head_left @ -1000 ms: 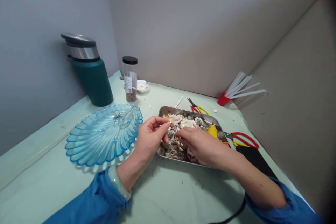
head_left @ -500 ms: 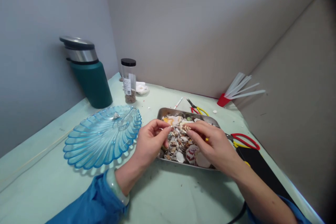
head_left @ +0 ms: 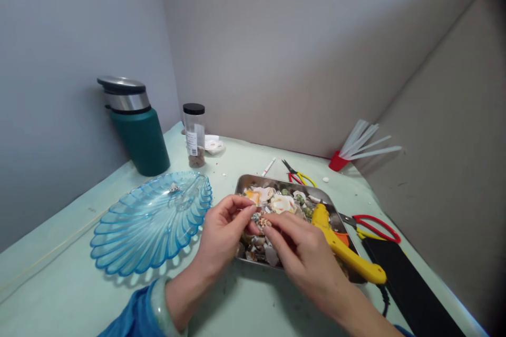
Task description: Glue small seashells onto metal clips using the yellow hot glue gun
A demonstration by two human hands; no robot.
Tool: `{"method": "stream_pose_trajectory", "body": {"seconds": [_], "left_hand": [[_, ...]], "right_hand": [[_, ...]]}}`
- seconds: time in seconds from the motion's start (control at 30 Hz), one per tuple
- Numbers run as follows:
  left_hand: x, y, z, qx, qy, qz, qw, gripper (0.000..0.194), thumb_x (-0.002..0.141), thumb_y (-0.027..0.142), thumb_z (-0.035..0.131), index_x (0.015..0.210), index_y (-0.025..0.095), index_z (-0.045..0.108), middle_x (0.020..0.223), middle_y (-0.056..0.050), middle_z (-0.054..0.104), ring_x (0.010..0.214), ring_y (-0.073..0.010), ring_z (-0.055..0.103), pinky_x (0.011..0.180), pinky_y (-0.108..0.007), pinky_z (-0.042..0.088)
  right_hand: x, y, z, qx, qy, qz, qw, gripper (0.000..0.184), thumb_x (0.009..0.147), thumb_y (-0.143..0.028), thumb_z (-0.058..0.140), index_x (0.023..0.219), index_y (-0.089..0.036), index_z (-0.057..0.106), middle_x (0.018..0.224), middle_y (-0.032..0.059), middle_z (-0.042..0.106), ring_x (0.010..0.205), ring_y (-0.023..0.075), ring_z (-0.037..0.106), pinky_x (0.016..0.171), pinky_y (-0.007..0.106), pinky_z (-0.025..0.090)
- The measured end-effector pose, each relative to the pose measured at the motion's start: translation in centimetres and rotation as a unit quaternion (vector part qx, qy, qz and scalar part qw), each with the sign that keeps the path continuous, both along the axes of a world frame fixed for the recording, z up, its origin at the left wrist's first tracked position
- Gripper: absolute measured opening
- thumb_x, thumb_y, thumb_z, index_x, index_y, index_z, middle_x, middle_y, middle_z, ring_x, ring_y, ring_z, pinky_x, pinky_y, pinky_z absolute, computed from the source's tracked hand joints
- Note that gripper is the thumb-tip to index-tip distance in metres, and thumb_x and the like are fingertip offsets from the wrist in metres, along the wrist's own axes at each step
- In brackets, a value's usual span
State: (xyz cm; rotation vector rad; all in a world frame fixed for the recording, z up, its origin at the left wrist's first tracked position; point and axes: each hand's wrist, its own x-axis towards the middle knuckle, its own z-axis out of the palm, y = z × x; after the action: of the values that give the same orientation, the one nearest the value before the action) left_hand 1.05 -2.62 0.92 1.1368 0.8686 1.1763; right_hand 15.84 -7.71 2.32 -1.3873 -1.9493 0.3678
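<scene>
A metal tray (head_left: 245, 183) heaped with several small seashells (head_left: 281, 203) sits on the pale green table. My left hand (head_left: 223, 231) hovers at the tray's near left edge, its thumb and fingers pinched on something tiny that I cannot make out. My right hand (head_left: 304, 255) meets it from the right, fingertips pinching a small speckled shell (head_left: 264, 222) against the left fingers. A yellow glue gun (head_left: 343, 248) lies on the tray's right side. A blue scallop-shaped glass dish (head_left: 150, 218) stands to the left with a small shell piece (head_left: 173, 188) on it.
A green flask (head_left: 136, 129) and a clear black-capped jar (head_left: 194, 134) stand at the back left. Small yellow-handled scissors (head_left: 297, 173), red-handled scissors (head_left: 371, 225), a red holder of glue sticks (head_left: 358, 145) and a black flat object (head_left: 407, 284) lie to the right. Walls close in behind.
My right hand left the shell heap and came toward me with a small shell to meet the left fingers. The glue gun is now uncovered. The view dipped slightly.
</scene>
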Motion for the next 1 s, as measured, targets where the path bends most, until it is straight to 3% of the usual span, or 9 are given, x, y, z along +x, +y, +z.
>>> {"method": "stream_pose_trajectory", "body": {"seconds": [0.17,0.3,0.53,0.6,0.7,0.83,0.9,1.0], "left_hand": [[0.0,-0.1,0.1,-0.007,-0.011,-0.023,1.0,0.013,0.078,0.024,0.063,0.083,0.014,0.057,0.052,0.004,0.062,0.048,-0.0081,0.059,0.053,-0.017,0.046],[0.0,-0.1,0.3,-0.012,-0.016,-0.017,1.0,0.013,0.078,0.025,0.064,0.081,0.015,0.056,0.054,0.005,0.062,0.048,-0.0081,0.06,0.051,-0.017,0.047],[0.2,-0.1,0.2,-0.005,-0.033,-0.008,0.999,0.014,0.075,0.024,0.066,0.079,0.015,0.056,0.069,0.001,0.069,0.05,-0.0075,0.062,0.052,-0.017,0.049],[0.2,-0.1,0.2,-0.001,-0.033,-0.011,0.999,0.014,0.075,0.024,0.067,0.078,0.015,0.056,0.068,0.001,0.069,0.05,-0.0079,0.062,0.052,-0.017,0.049],[0.0,-0.1,0.2,0.006,-0.021,-0.007,1.0,0.013,0.076,0.024,0.065,0.078,0.015,0.057,0.059,0.002,0.066,0.052,-0.0088,0.063,0.055,-0.017,0.048],[-0.3,0.1,0.1,0.012,0.01,0.028,0.999,0.012,0.079,0.025,0.064,0.083,0.015,0.06,0.053,0.003,0.064,0.053,-0.0085,0.06,0.058,-0.017,0.047],[-0.3,0.2,0.0,0.012,0.017,0.04,0.999,0.013,0.08,0.026,0.064,0.085,0.015,0.061,0.053,0.003,0.064,0.053,-0.0082,0.059,0.059,-0.017,0.046],[-0.2,0.2,0.0,0.007,0.014,0.04,0.999,0.013,0.079,0.025,0.064,0.085,0.014,0.061,0.052,0.003,0.064,0.053,-0.0082,0.058,0.059,-0.017,0.046]], "right_hand": [[-0.6,0.2,-1.0,0.012,-0.016,-0.025,0.999,0.02,0.093,-0.023,0.045,0.096,-0.023,0.065,0.086,0.004,0.064,0.075,0.0181,0.059,0.072,0.03,0.044],[-0.6,0.3,-1.3,0.01,0.043,-0.027,0.999,0.019,0.093,-0.023,0.047,0.097,-0.022,0.066,0.09,0.0036,0.067,0.081,0.0174,0.061,0.076,0.029,0.043],[-0.7,0.6,-0.5,-0.088,0.152,0.01,0.984,0.022,0.093,-0.028,0.047,0.089,-0.022,0.068,0.089,0.0019,0.068,0.082,0.016,0.06,0.075,0.024,0.043],[-0.7,0.7,-0.5,-0.115,0.18,-0.006,0.977,0.023,0.092,-0.032,0.05,0.084,-0.02,0.068,0.077,0.0013,0.066,0.072,0.0146,0.058,0.065,0.023,0.042],[-0.5,0.8,-0.5,-0.212,0.265,-0.02,0.94,0.031,0.09,-0.041,0.05,0.073,-0.017,0.063,0.049,-0.0037,0.05,0.046,0.0092,0.042,0.046,0.021,0.03],[-0.1,0.8,-0.1,-0.31,0.394,0.001,0.865,0.037,0.086,-0.048,0.054,0.067,-0.016,0.058,0.04,-0.0065,0.042,0.039,0.0054,0.029,0.041,0.02,0.019],[0.2,0.6,0.0,-0.319,0.428,0.009,0.846,0.031,0.082,-0.045,0.059,0.077,-0.014,0.063,0.043,-0.0068,0.043,0.039,0.0047,0.03,0.041,0.02,0.019],[0.5,0.6,0.0,-0.302,0.446,-0.013,0.842,0.032,0.08,-0.04,0.064,0.1,-0.015,0.065,0.049,-0.0061,0.048,0.041,0.0051,0.035,0.042,0.019,0.022]]}}
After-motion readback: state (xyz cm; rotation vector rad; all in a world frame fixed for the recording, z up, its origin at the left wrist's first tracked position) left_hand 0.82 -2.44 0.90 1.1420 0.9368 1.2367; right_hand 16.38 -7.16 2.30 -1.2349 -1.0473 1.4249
